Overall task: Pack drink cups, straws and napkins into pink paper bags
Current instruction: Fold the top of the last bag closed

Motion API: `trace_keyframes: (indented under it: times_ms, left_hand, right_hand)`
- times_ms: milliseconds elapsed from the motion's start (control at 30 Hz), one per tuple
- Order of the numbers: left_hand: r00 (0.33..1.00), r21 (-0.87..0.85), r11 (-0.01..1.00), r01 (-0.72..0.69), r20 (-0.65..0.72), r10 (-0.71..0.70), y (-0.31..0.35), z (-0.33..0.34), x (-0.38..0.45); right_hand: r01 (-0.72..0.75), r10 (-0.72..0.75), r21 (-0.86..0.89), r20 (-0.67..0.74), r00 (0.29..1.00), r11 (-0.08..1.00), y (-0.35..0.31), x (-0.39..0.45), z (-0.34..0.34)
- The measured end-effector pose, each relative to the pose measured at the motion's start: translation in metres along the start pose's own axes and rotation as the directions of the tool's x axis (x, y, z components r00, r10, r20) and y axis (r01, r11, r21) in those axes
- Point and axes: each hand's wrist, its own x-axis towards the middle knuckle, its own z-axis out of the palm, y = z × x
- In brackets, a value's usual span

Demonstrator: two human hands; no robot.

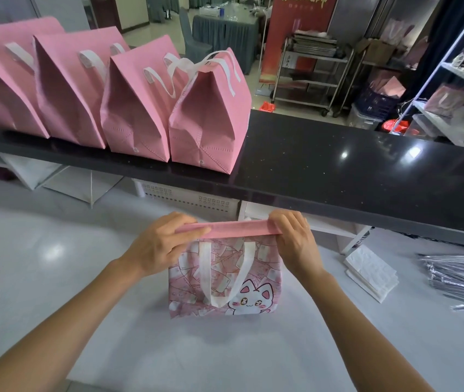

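Folding the mouth of the pink bag [225, 281], upright on the white surface [55, 264] below the black ledge [366, 171]: left hand [157, 244] and right hand [296, 239] fingers pinching the folded rim ends. Soft, light, creasable; best gripped at rim corners.

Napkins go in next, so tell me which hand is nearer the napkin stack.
Right. The right hand pinches the bag's folded top at its right end, the side where the napkin stack lies; the left hand pinches the left end.
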Motion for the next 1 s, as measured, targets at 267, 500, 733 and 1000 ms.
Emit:
trace_keyframes:
  times_ms: [267, 500, 733, 1000]
  left_hand:
    - [0.997, 0.052, 0.997, -0.059, 0.061, 0.056, 0.001, 0.0, -0.008]
    - [0.999, 0.02, 1.0, 0.01, 0.041, -0.011, 0.014, 0.002, -0.012]
    - [0.977, -0.042, 0.978, 0.203, -0.058, -0.205, 0.033, 0.003, -0.01]
    - [0.938, 0.024, 0.942, 0.334, 0.089, -0.334, 0.048, -0.004, 0.008]
  right_hand:
    - [0.051, -0.052, 0.016, 0.085, 0.995, 0.999, 0.005, -0.01, -0.01]
    - [-0.076, 0.071, 0.117, 0.051, 0.996, 0.99, -0.016, -0.001, -0.023]
    - [0.115, -0.133, 0.081, 0.265, 0.955, 0.99, -0.074, 0.013, -0.001]
    - [0.113, -0.122, 0.05, 0.275, 0.954, 0.992, -0.09, 0.011, 0.015]
